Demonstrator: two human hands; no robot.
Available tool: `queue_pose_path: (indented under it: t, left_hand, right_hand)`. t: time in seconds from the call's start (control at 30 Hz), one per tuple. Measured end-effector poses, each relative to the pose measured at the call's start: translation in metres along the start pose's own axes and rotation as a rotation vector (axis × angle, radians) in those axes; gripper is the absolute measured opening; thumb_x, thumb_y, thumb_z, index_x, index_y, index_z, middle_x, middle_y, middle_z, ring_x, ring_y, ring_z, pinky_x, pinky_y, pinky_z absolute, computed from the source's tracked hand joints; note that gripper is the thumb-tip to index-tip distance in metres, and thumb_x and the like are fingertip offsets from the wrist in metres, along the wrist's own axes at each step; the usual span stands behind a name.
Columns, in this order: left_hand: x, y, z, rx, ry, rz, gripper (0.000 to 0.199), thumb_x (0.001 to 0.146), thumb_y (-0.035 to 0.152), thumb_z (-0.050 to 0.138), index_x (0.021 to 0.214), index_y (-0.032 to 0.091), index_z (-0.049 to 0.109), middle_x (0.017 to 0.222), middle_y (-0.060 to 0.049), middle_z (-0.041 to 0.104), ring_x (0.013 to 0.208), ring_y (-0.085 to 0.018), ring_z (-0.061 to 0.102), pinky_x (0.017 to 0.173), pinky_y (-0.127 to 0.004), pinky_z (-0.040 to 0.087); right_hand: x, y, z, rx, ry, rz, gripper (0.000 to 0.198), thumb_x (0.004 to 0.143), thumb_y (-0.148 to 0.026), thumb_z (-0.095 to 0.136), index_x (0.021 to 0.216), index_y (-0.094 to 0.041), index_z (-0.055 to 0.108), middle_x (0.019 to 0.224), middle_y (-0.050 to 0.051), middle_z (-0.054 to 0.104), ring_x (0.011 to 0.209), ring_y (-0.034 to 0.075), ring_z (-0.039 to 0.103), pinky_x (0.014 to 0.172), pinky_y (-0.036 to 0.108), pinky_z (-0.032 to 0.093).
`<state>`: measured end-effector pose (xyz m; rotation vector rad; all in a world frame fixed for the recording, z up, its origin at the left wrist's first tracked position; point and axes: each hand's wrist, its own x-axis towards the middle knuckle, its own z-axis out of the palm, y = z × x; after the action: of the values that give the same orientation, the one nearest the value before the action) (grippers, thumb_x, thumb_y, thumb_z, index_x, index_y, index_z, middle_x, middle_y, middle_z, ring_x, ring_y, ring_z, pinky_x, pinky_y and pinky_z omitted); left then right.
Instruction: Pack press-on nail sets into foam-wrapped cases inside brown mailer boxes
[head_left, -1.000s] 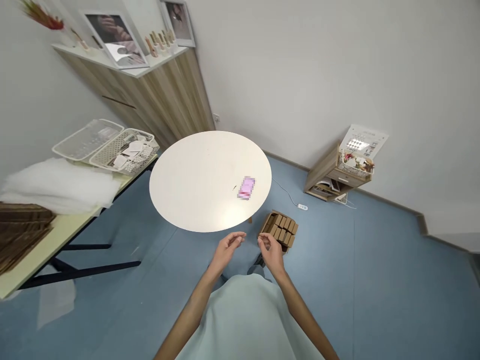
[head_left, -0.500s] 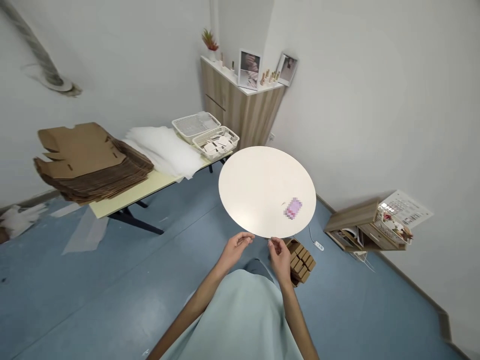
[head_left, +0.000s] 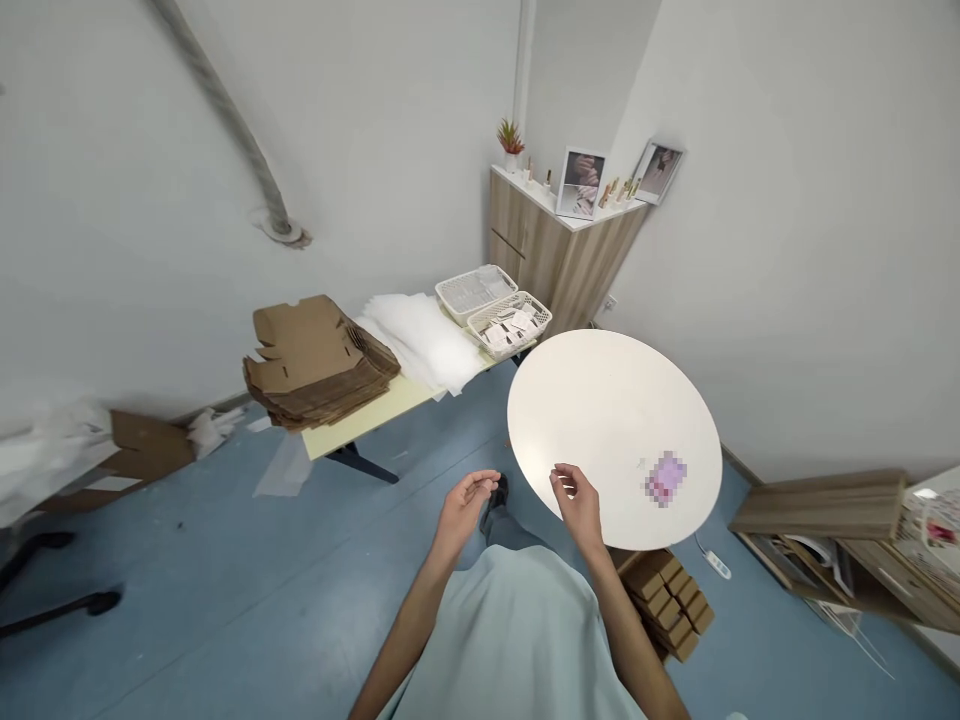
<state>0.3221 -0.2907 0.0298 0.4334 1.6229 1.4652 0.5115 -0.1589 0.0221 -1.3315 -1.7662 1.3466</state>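
- One blue floor [head_left: 225, 600] carries everything, with two desks on it
- The long yellow desk [head_left: 360, 425] by the wall bears one stack of flat cardboard blanks [head_left: 315, 365], one heap of white foam sheets [head_left: 420, 340] and two white baskets [head_left: 495, 305], side by side
- The round white desk [head_left: 600, 420] bears a single pink packet [head_left: 666, 478] near its right edge, with a tiny dark speck just beside it
- One wooden cabinet [head_left: 547, 250] stands in the corner with two framed pictures and one small plant on top
- One open carton of small brown boxes [head_left: 671, 600] sits on the floor under the round desk's near edge; the count inside is too small to tell
- The left hand [head_left: 463, 505] hangs over the floor, fingers loosely curled toward the thumb, grasping nothing visible
- The right hand [head_left: 579, 500] hovers at the round desk's near rim, fingers half curled; whether they pinch something small I cannot tell
- As a judgement, the step is turning toward the long desk's supplies; a pick there would call for stepping closer and opening the fingers, since the blanks lie well apart from both hands
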Motion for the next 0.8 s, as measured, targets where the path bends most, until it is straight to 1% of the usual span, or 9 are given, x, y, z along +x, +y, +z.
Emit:
queue_pose_path:
  t: [0.1,0.2,0.37,0.47,0.53,0.63,0.8]
  left_hand:
    - [0.03,0.021,-0.018,0.028,0.048,0.009,0.053,0.084,0.066,0.078,0.111,0.02,0.078,0.127,-0.016,0.08,0.121,-0.033,0.075,0.111,-0.047,0.057]
    - [0.065,0.038,-0.03,0.063,0.066,0.014,0.056,0.087,0.069,0.074,0.115,0.021,0.077,0.131,-0.016,0.079,0.123,-0.032,0.074,0.112,-0.047,0.056]
    - [0.132,0.058,-0.037,0.165,0.071,-0.004,0.061,0.085,0.074,0.072,0.114,0.02,0.075,0.128,-0.017,0.079,0.119,-0.032,0.075,0.111,-0.049,0.056]
    - [0.167,0.069,-0.037,0.214,0.072,-0.018,0.06,0.085,0.074,0.071,0.112,0.02,0.075,0.126,-0.017,0.079,0.118,-0.032,0.076,0.111,-0.05,0.056]
    - [0.185,0.076,-0.036,0.232,0.063,-0.033,0.057,0.088,0.071,0.069,0.114,0.021,0.075,0.13,-0.017,0.078,0.124,-0.033,0.074,0.113,-0.049,0.055]
    - [0.204,0.082,-0.036,0.26,0.032,-0.058,0.052,0.095,0.067,0.066,0.12,0.023,0.075,0.136,-0.015,0.075,0.132,-0.032,0.07,0.115,-0.048,0.054]
    - [0.235,0.081,-0.047,0.309,-0.014,-0.096,0.05,0.095,0.067,0.064,0.117,0.023,0.074,0.128,-0.014,0.078,0.126,-0.032,0.073,0.113,-0.047,0.056]
  right_hand:
    - [0.04,-0.013,0.022,0.008,-0.016,-0.016,0.043,0.096,-0.059,0.063,0.113,-0.021,0.074,0.116,0.014,0.081,0.099,0.028,0.077,0.088,0.042,0.064]
    - [0.086,-0.024,0.041,0.006,-0.043,-0.043,0.041,0.096,-0.057,0.063,0.112,-0.021,0.074,0.116,0.014,0.081,0.098,0.028,0.077,0.087,0.043,0.064]
    - [0.167,-0.036,0.064,0.011,-0.057,-0.087,0.042,0.096,-0.058,0.063,0.111,-0.022,0.075,0.112,0.014,0.083,0.095,0.03,0.078,0.088,0.047,0.064]
    - [0.207,-0.038,0.074,0.012,-0.067,-0.088,0.042,0.098,-0.058,0.061,0.113,-0.022,0.075,0.115,0.014,0.082,0.097,0.029,0.077,0.09,0.048,0.064]
    - [0.227,-0.038,0.079,0.005,-0.081,-0.071,0.041,0.099,-0.057,0.061,0.115,-0.022,0.075,0.117,0.014,0.082,0.099,0.029,0.077,0.091,0.048,0.064]
    - [0.248,-0.039,0.087,-0.016,-0.109,-0.031,0.039,0.099,-0.055,0.06,0.114,-0.022,0.075,0.118,0.013,0.081,0.1,0.029,0.077,0.091,0.048,0.064]
    - [0.267,-0.04,0.102,-0.064,-0.137,-0.008,0.036,0.099,-0.053,0.06,0.109,-0.023,0.076,0.114,0.012,0.082,0.095,0.028,0.078,0.088,0.047,0.065]
